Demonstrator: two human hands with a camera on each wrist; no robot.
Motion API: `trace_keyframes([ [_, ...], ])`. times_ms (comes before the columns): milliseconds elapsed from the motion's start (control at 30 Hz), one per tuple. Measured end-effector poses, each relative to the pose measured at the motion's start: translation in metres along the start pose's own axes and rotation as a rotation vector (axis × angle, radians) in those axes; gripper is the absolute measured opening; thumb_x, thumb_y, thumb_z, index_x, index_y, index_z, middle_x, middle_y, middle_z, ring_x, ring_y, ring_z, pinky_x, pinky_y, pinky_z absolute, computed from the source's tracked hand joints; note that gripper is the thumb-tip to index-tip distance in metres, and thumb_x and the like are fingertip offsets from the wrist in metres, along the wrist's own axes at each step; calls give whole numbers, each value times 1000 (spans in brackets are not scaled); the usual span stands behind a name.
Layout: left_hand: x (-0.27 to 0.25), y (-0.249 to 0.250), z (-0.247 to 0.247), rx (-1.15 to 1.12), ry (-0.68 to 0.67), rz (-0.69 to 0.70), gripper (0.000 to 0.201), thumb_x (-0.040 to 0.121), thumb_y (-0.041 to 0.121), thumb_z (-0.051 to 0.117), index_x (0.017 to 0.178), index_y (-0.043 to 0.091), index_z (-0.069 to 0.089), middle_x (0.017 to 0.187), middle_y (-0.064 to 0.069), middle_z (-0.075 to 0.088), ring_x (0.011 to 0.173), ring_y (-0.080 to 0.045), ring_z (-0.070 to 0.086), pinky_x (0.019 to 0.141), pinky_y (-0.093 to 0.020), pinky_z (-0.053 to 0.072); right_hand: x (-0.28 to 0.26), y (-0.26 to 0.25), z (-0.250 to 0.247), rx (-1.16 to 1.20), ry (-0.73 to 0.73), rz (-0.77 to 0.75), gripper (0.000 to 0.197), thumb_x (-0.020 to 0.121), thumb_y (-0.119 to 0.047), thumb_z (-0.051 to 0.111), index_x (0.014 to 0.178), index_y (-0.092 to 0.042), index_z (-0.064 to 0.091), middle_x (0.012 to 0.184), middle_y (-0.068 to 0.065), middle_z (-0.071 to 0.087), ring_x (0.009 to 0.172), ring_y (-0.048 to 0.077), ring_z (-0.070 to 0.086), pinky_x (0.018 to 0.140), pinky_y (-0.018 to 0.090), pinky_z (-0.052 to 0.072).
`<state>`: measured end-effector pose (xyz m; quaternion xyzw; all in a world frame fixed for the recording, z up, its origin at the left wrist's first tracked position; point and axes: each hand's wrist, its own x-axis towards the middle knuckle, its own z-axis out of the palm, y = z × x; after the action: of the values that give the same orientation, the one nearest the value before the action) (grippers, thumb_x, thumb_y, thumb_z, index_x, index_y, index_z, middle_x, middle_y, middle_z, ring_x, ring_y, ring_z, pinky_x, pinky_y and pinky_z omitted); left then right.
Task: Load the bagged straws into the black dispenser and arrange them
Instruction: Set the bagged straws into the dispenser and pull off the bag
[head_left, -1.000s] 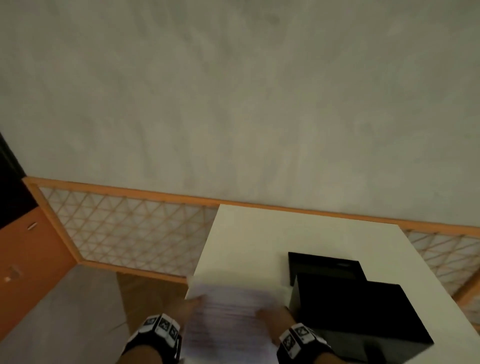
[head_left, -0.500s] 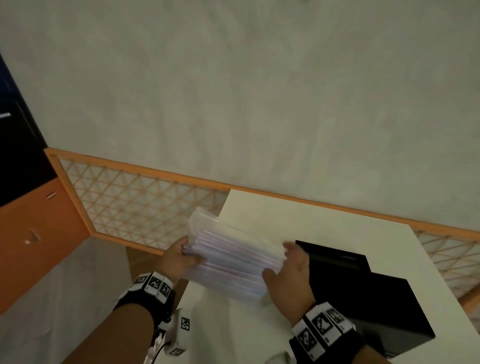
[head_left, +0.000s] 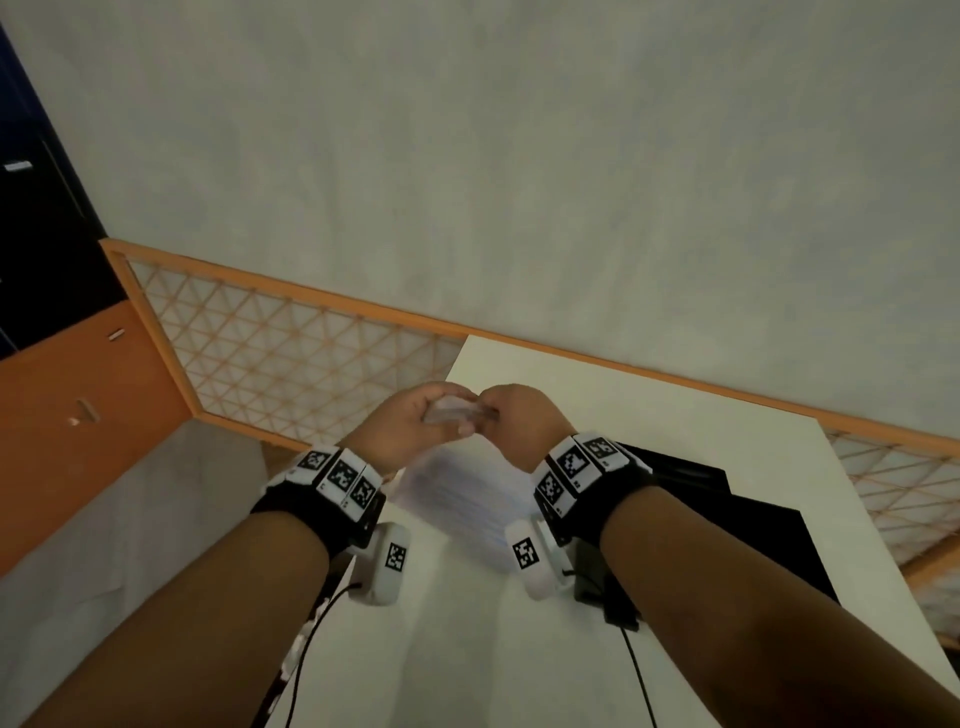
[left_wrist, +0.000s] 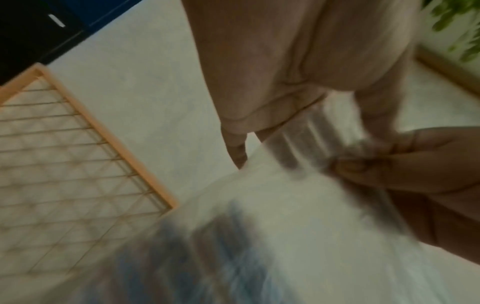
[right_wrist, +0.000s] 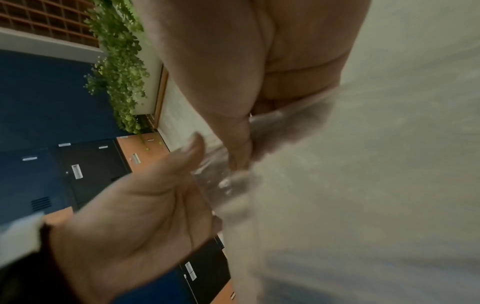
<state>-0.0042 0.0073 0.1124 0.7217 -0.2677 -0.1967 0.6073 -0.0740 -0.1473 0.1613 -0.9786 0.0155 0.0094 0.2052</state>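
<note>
The clear bag of straws (head_left: 457, 499) hangs upright above the bench, beside the black dispenser (head_left: 737, 525).

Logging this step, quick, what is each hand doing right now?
Left hand: pinching the top of the straw bag.
Right hand: pinching the same bag top, right beside the left.

An office or shared workspace: dark blue and orange lockers (right_wrist: 88, 170) with label slots, a trailing green plant (right_wrist: 122, 67), a lattice screen (head_left: 291, 358), a white table (head_left: 649, 415)
</note>
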Motion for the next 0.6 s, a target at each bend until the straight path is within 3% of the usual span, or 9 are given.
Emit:
trace_keyframes([
  [67,6,11,1,46,69,69,12,87,10,65,90,20,73,88,1,75,82,-9,68,79,-28,52,-2,-3,2,33,29,-29,31,96,-33,50,95,-6,65,82,8,57,80,22,53,67,25,30],
  [133,8,17,2,65,113,97,22,90,6,61,80,20,73,72,7,74,69,-2,66,69,-21,50,-3,-4,3,73,92,-62,31,96,-33,49,92,-6,64,79,7,56,75,20,50,65,26,30],
  [200,6,18,2,41,114,101,25,90,4,60,76,20,74,67,8,74,65,0,66,64,-17,50,-3,-2,5,47,104,-73,30,97,-31,48,94,-6,64,82,11,60,75,19,49,65,26,31],
  [267,4,19,2,22,123,114,22,89,4,61,76,16,74,67,6,74,65,-1,67,63,-14,51,-4,0,5,30,105,-72,29,97,-29,47,97,-7,65,88,12,64,75,18,49,66,27,32],
  [400,4,23,-1,24,195,165,13,90,1,59,95,-3,71,66,11,73,66,4,67,64,-9,50,-9,13,5,37,125,-34,28,97,-29,46,95,-9,65,87,6,64,77,16,49,69,26,33],
  [533,1,27,-11,76,228,181,12,89,4,62,85,10,71,63,20,71,62,8,65,60,-4,47,-18,32,7,39,86,3,29,99,-29,45,102,-9,65,98,6,66,91,23,58,79,29,42],
  [600,-2,26,-18,124,246,189,18,88,7,63,77,19,71,64,22,71,63,9,64,61,-4,46,-23,42,7,14,62,24,30,100,-28,43,101,-7,64,94,6,63,86,22,56,77,29,41],
])
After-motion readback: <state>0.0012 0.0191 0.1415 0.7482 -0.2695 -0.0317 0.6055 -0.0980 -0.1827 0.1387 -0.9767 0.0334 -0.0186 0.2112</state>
